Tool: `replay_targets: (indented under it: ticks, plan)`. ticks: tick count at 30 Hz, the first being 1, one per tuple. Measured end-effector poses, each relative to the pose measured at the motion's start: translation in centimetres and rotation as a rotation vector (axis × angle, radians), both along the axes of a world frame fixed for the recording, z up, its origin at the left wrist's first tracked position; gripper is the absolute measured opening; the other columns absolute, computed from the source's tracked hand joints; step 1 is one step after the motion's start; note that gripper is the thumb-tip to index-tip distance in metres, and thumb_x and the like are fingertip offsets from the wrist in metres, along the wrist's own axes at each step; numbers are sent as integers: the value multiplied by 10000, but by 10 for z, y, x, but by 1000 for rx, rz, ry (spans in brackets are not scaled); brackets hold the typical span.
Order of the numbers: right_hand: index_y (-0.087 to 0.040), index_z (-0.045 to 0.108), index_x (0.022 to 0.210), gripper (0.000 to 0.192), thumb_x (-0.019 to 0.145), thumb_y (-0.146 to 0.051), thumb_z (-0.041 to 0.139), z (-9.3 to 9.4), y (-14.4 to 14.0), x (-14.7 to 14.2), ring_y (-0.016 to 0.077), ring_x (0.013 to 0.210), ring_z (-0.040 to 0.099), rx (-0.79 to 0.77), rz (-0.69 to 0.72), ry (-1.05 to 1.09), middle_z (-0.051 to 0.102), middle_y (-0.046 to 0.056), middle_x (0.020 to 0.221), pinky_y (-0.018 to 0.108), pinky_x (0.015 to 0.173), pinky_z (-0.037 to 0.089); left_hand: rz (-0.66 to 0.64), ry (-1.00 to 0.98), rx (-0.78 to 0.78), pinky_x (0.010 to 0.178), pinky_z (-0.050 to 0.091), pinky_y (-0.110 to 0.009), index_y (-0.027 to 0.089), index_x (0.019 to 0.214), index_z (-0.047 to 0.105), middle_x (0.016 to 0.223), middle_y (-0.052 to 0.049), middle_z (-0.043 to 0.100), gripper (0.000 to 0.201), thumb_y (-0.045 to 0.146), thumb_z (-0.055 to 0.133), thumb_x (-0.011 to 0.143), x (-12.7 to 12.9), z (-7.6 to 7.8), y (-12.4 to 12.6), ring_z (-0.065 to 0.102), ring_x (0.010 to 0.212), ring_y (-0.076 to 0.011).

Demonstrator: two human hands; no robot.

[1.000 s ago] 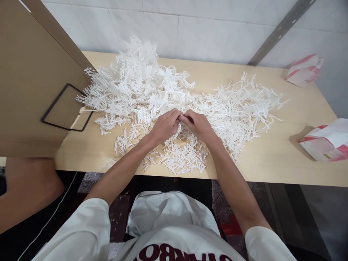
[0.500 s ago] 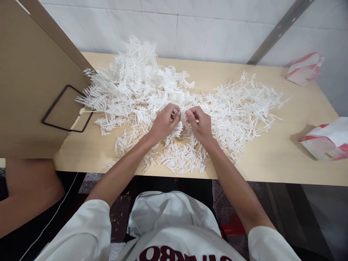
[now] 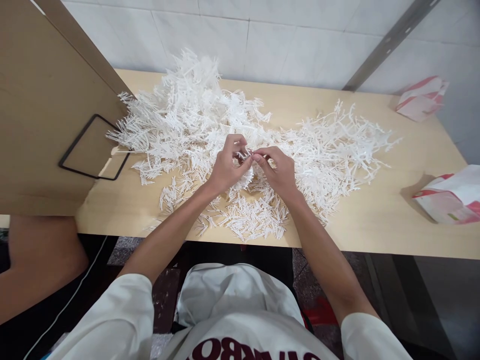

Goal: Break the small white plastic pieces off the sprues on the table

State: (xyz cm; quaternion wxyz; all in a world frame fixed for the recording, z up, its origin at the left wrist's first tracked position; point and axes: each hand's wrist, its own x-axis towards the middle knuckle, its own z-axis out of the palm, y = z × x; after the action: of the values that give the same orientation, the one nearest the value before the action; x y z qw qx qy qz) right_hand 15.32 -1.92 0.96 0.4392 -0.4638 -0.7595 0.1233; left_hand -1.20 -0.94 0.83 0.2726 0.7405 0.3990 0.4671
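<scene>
White branched plastic pieces [image 3: 187,110] lie heaped across the table, tallest at the back left. My left hand [image 3: 229,165] is over the middle of the heap, its fingers curled round a small white branched piece [image 3: 243,154] whose thin prongs show between thumb and fingers. Against it, my right hand [image 3: 276,170] pinches at the same piece, the thumb and fingertips meeting the left thumb. A looser spread of longer white branched strands [image 3: 337,145] lies to the right. Short loose white sticks [image 3: 255,217] are scattered below my wrists, near the table's front edge.
At the left a brown cardboard panel [image 3: 45,110] stands on the table, with a black wire frame [image 3: 95,147] against it. Two red-and-white paper bags are at the right, one near [image 3: 450,195] and one far [image 3: 422,99]. Another person's bare arm [image 3: 41,265] shows lower left.
The fingertips of both hands have come together, where a small gap was before. My left index finger has lifted and opened out a little. The heaps look the same.
</scene>
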Motion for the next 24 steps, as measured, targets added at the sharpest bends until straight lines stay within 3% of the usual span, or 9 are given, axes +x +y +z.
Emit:
replay_targets:
  ticks: [5, 13, 19, 24]
  plan:
    - [-227, 534, 890, 264, 976, -421, 377, -5, -2, -5, 141, 772, 556, -31, 5, -69, 620, 26, 836, 295, 677, 443, -25, -3, 44, 628, 467, -236, 240, 1039, 367, 886, 2, 545, 240, 297, 541, 885, 4, 1, -6, 552, 719, -81]
    - [-233, 493, 818, 241, 980, -330, 342, -12, -3, -10, 185, 780, 504, 173, -161, -271, 592, 44, 794, 372, 756, 373, 17, 38, 62, 612, 454, -225, 223, 1004, 387, 814, 21, 527, 203, 203, 527, 858, 5, 2, -9, 529, 691, -73]
    - [-235, 554, 853, 239, 958, -409, 429, -7, -4, -8, 145, 724, 515, 76, -129, 16, 587, 13, 773, 327, 686, 419, -94, -92, -141, 628, 490, -210, 208, 1057, 490, 896, -18, 612, 199, 323, 541, 902, 5, 5, -4, 581, 748, -79]
    - [-241, 616, 820, 257, 883, -482, 557, 3, -6, -7, 126, 705, 527, 37, -144, 231, 589, -5, 753, 300, 651, 447, -244, -188, -303, 610, 498, -204, 187, 982, 615, 913, -30, 664, 304, 444, 647, 822, 2, 2, 6, 590, 714, -76]
